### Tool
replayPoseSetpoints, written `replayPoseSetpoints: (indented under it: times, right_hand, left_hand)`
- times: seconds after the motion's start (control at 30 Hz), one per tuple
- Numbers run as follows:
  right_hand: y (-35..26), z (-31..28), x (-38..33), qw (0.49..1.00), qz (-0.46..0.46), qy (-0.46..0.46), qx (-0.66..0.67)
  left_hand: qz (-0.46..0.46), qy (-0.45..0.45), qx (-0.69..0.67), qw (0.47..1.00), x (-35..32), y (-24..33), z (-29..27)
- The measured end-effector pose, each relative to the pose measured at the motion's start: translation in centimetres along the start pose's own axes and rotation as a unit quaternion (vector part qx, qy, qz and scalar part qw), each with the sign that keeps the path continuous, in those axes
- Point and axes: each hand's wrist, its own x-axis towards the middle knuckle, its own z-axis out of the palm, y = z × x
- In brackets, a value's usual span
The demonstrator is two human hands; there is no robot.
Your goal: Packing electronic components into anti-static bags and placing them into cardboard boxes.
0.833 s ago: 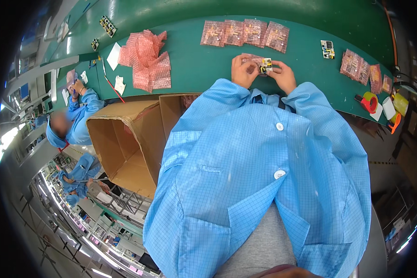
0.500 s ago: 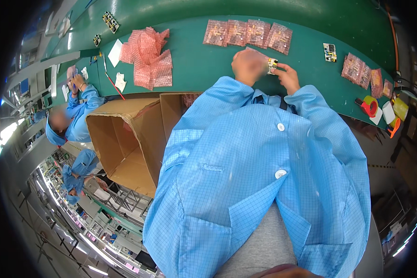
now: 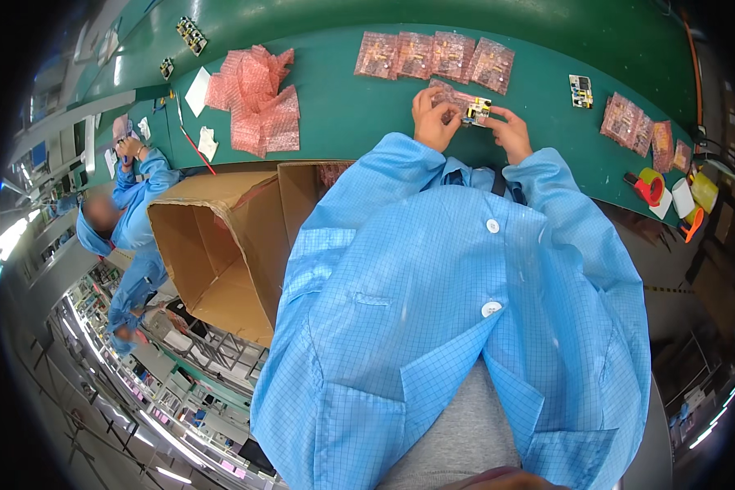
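Note:
Above the green table [image 3: 327, 106] my left hand [image 3: 434, 122] pinches a pink bubble-wrap bag [image 3: 449, 93] by its near side. My right hand [image 3: 510, 134] grips the right end of a small circuit board [image 3: 476, 112] between thumb and fingers. The board's left part meets the bag's mouth; how far it sits inside I cannot tell. Just beyond my hands lies a row of several bagged boards [image 3: 414, 55]. A bare circuit board [image 3: 581, 91] rests on the table to the right.
Loose pink bubble bags [image 3: 261, 122] lie in a pile at left, near a white sheet [image 3: 197, 91]. More bagged boards [image 3: 626, 122] and a red-handled tape dispenser [image 3: 648, 188] are at right. An open cardboard box [image 3: 220, 196] stands left of me; a co-worker [image 3: 131, 204] is beyond it.
My left hand has turned, and its fingers now show pinching the bag. More of the board and bag is visible between my hands. The right hand has barely moved.

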Motion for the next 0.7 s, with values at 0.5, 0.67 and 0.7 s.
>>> replayPoseSetpoints:
  times: [0.5,0.67,0.7]
  right_hand:
    - [2.3,0.1,0.6,0.992,-0.081,-0.054,0.083]
    - [1.8,0.1,0.4,0.989,-0.087,-0.071,0.092]
    - [2.1,-0.1,0.6,0.99,-0.087,-0.068,0.093]
  left_hand:
    - [0.017,-0.071,0.0,0.997,0.6,-0.2,-0.7]
    - [-0.007,-0.032,0.02,0.999,0.7,-0.2,-0.8]
    - [-0.006,-0.033,0.019,0.999,0.7,0.0,-0.7]
